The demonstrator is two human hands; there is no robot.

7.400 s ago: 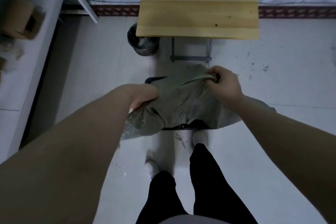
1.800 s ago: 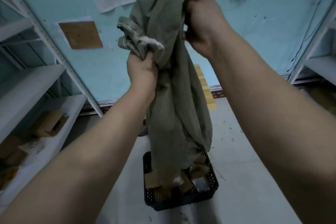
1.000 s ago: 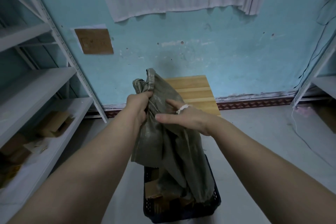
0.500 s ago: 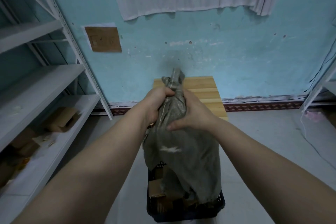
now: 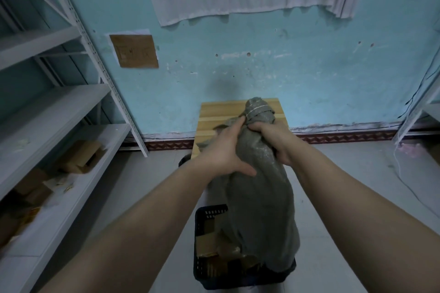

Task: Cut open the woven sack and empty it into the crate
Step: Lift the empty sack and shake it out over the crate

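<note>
A grey-green woven sack [image 5: 262, 200] hangs limp in front of me, its lower end draped into a black plastic crate [image 5: 202, 273] on the floor. My left hand [image 5: 223, 147] grips the sack's upper part from the left. My right hand [image 5: 273, 140] grips it from the right at about the same height. A bunched end of the sack sticks up above both hands. Brown cardboard boxes [image 5: 209, 242] lie inside the crate, partly covered by the sack.
A wooden table [image 5: 214, 116] stands against the blue wall behind the sack. Grey metal shelving [image 5: 59, 126] with cardboard boxes runs along the left. Another shelf unit [image 5: 426, 112] and a loose cable are at the right. A dark bin peeks out under the table.
Both hands have lowered the sack from overhead and slid down it. The right hand has gone from open fingers to a grip. More of the bunched end now sticks above the hands.
</note>
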